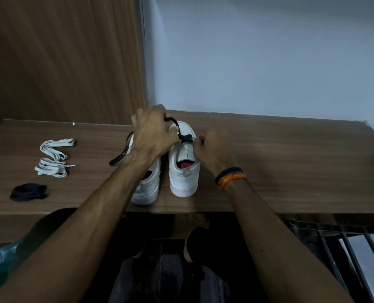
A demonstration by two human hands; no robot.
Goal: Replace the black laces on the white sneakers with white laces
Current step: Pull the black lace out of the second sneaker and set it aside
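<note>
- The two white sneakers point(182, 171) stand side by side near the front edge of the tabletop point(290, 160), heels toward the person.
- The left hand point(153, 134) is curled round a loop of black lace point(185, 137) above the right-side shoe; a loose end trails off past the left shoe.
- The right hand point(216, 149) pinches at the shoe's eyelet edge beside the lace, though its fingertips are hidden, so what exactly it grips I cannot tell.
- That lace looks soft, flat and limp (it should slide freely); best taken close to the eyelet and drawn out a row at a time.
- The white laces point(55, 158) lie bundled well to the left, a removed black lace bundle point(28, 192) nearer the edge.
</note>
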